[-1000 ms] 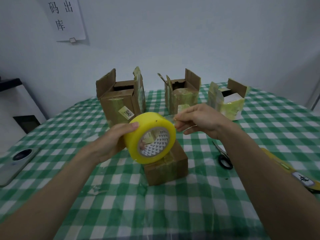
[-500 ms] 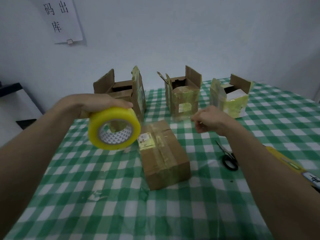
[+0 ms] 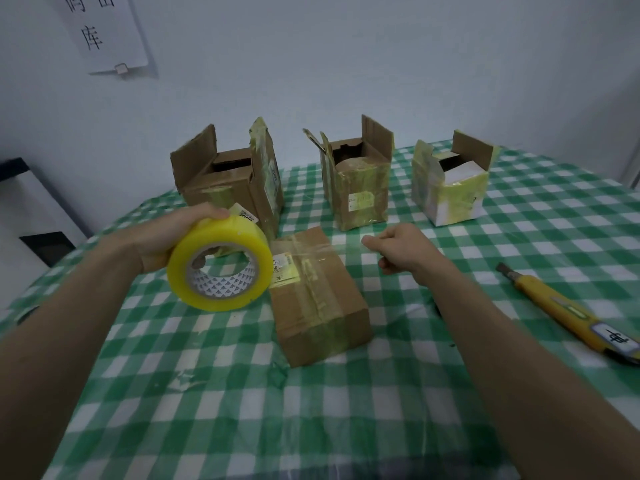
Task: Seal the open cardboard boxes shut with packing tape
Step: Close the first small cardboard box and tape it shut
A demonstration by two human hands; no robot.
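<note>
My left hand [image 3: 169,237] grips a yellow roll of packing tape [image 3: 221,265] above the table, left of a closed cardboard box [image 3: 318,299] lying in the middle. A clear strip of tape [image 3: 332,245] runs from the roll across the box's far end to my right hand [image 3: 398,251], which pinches its free end just right of the box. Three open boxes stand behind: a large one [image 3: 228,188] on the left, a narrow one [image 3: 356,181] in the centre and a white, yellow-taped one [image 3: 453,188] on the right.
A yellow utility knife [image 3: 568,313] lies on the green checked tablecloth [image 3: 311,410] to the right of my right arm. A paper sign [image 3: 104,29] hangs on the wall at the upper left. A dark-topped cabinet [image 3: 31,209] stands left of the table.
My left hand has carried the roll from in front of the closed box out to the left, and the tape has stretched between my hands. The strip now lies lower, across the box's far end.
</note>
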